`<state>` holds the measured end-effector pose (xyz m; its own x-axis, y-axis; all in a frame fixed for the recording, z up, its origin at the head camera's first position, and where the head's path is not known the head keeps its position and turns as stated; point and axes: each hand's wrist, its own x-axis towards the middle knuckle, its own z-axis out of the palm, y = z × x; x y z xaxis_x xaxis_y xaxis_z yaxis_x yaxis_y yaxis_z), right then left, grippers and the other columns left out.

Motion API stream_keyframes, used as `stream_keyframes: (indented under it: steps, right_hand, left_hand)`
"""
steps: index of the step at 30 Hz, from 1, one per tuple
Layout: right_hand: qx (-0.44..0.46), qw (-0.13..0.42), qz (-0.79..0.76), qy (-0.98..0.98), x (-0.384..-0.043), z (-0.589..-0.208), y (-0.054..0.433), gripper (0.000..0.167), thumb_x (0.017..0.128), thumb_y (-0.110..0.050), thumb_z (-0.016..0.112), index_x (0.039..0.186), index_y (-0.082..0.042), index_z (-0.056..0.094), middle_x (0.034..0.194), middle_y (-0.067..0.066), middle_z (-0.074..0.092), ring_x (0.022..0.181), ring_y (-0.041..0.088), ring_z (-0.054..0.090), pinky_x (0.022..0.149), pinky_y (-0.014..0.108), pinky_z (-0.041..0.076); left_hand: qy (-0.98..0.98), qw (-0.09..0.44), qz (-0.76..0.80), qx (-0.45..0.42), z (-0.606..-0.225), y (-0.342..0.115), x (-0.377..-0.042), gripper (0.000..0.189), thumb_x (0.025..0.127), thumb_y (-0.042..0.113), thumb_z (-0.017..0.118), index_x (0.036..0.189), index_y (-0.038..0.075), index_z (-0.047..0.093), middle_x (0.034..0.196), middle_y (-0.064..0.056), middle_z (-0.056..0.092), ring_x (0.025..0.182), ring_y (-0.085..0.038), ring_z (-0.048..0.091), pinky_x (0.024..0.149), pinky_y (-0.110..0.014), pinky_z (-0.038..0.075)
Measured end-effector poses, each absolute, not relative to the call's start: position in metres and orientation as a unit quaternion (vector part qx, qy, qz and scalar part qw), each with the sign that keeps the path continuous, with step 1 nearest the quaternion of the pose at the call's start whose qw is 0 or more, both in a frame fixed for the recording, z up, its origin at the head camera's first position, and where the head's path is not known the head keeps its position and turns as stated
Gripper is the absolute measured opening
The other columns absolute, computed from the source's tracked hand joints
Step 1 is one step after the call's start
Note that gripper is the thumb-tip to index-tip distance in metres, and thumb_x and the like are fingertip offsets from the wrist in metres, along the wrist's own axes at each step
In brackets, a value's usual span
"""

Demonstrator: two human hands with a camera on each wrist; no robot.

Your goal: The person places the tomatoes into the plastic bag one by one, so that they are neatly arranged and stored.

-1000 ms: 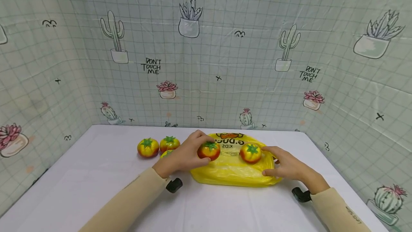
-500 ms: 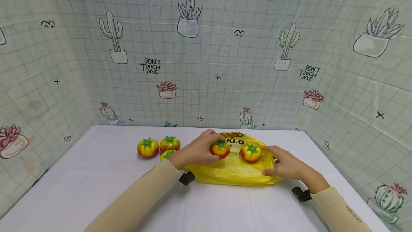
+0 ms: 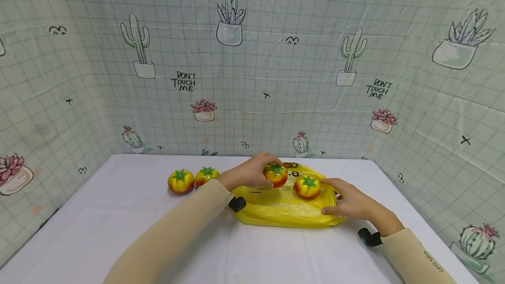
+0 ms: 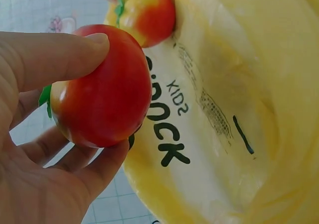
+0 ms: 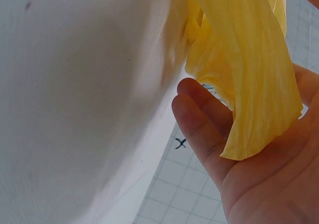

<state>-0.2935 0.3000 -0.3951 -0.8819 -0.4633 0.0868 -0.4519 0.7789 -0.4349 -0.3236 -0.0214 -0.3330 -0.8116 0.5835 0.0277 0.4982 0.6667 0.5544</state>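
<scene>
My left hand [image 3: 254, 172] grips a red-and-yellow tomato [image 3: 275, 175] with a green star-shaped top, over the yellow plastic bag [image 3: 276, 218]. In the left wrist view, the thumb lies across the red side of this tomato [image 4: 107, 99] and the other fingers support it from below. A second tomato [image 3: 307, 187] sits on the right part of the bag, by my right index finger. My right hand [image 3: 355, 200] holds the bag's right end between thumb and fingers. The right wrist view has a gathered strip of the bag [image 5: 259, 84] passing through that hand.
Two more tomatoes, one farther left [image 3: 181, 182] and one beside it [image 3: 207, 175], stand on the white table [image 3: 87, 231], left of the bag. The left forearm hides the spot in front of them. A patterned cloth wall [image 3: 244, 73] closes off the back and sides.
My left hand has carried its tomato rightward and slightly back across the bag, toward the second tomato. Its forearm now covers the front tomato of the left group. The right hand stays put.
</scene>
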Motion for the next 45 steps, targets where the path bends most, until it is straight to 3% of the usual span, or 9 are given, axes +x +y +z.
stream_keyframes:
  steps: [14,32,45]
  right_hand:
    - [-0.241,0.012,-0.227,0.944,-0.293,-0.395,0.300,0.081,0.076,-0.045,0.077,0.139,-0.006,0.043,0.139,0.018,0.045,0.118,0.035,0.049,0.088,0.047,0.050]
    - [-0.242,0.013,-0.227,0.943,-0.294,-0.395,0.301,0.081,0.076,-0.044,0.077,0.139,-0.006,0.043,0.140,0.019,0.043,0.122,0.035,0.046,0.086,0.045,0.051]
    - [-0.243,0.010,-0.229,0.943,-0.296,-0.397,0.303,0.082,0.076,-0.045,0.077,0.139,-0.006,0.043,0.140,0.018,0.043,0.122,0.035,0.046,0.087,0.045,0.050]
  left_hand:
    - [0.908,0.092,0.282,0.296,-0.357,0.004,-0.337,0.053,0.075,0.010,0.080,0.121,0.026,0.059,0.121,0.001,0.046,0.108,-0.016,0.048,0.098,-0.032,0.042]
    - [0.919,0.089,0.260,0.283,-0.375,0.014,-0.340,0.053,0.077,0.011,0.076,0.125,0.025,0.057,0.141,-0.003,0.039,0.124,-0.019,0.041,0.105,-0.038,0.036]
    - [0.925,0.091,0.249,0.271,-0.369,0.011,-0.338,0.048,0.081,0.022,0.076,0.125,0.023,0.057,0.138,-0.006,0.041,0.116,-0.020,0.046,0.103,-0.037,0.038]
